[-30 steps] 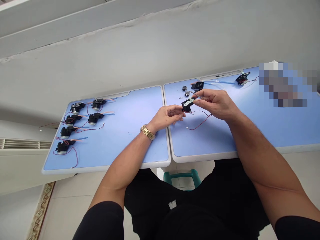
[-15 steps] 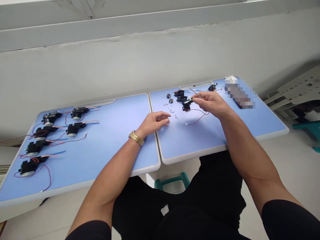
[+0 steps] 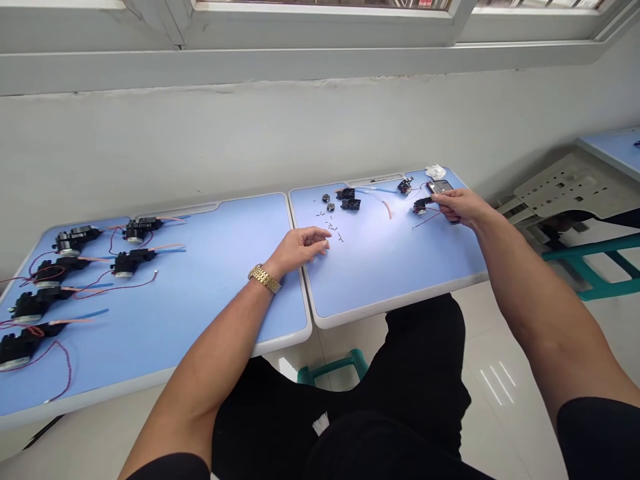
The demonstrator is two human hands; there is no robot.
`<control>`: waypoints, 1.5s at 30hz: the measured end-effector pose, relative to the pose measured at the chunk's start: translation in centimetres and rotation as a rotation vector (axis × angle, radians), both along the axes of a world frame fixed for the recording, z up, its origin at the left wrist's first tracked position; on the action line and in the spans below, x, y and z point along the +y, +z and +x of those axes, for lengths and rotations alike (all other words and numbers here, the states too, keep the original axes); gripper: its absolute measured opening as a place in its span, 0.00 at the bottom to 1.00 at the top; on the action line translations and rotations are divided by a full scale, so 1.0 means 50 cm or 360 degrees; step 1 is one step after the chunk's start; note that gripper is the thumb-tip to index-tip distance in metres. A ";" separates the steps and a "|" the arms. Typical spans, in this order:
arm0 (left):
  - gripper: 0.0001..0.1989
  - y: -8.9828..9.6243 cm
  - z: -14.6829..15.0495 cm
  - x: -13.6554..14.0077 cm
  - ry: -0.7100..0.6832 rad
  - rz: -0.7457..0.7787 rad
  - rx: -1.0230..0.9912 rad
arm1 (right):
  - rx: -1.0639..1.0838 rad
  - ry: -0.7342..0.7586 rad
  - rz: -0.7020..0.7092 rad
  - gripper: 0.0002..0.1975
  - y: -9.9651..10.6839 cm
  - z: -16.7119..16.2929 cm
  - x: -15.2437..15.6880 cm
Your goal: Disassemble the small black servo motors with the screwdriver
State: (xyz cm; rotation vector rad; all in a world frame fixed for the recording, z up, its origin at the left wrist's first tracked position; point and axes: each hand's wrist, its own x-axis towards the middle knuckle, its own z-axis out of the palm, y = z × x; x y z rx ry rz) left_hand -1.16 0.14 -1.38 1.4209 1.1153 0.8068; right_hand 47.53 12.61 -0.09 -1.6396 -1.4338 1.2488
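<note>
My left hand (image 3: 301, 249), with a gold watch (image 3: 265, 278) on the wrist, rests near the seam between the two tables. Its fingers are loosely curled and apart, with nothing in them. Just beyond them lie several tiny screws (image 3: 333, 227). My right hand (image 3: 461, 205) reaches to the far right, its fingers closed on the end of a small black motor assembly (image 3: 421, 205) with a thin dark red wire. A phone (image 3: 441, 187) lies partly behind this hand. The metal rod seen earlier cannot be made out now.
Two black housing shells (image 3: 351, 204), two round black parts (image 3: 331, 207) and another black assembly (image 3: 405, 186) lie on the right table (image 3: 360, 287). White tissue (image 3: 435, 172) sits at the back corner. Several wired motor assemblies (image 3: 133, 262) fill the left table's left side.
My right hand has moved right with the motor assembly, from beside the shells to the phone. The view has shifted to the right. My left hand keeps about the same place and pose.
</note>
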 end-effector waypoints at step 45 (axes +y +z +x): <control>0.24 -0.005 -0.005 0.002 -0.0056 0.0008 0.0081 | -0.0575 -0.0374 -0.0420 0.24 0.108 -0.067 0.045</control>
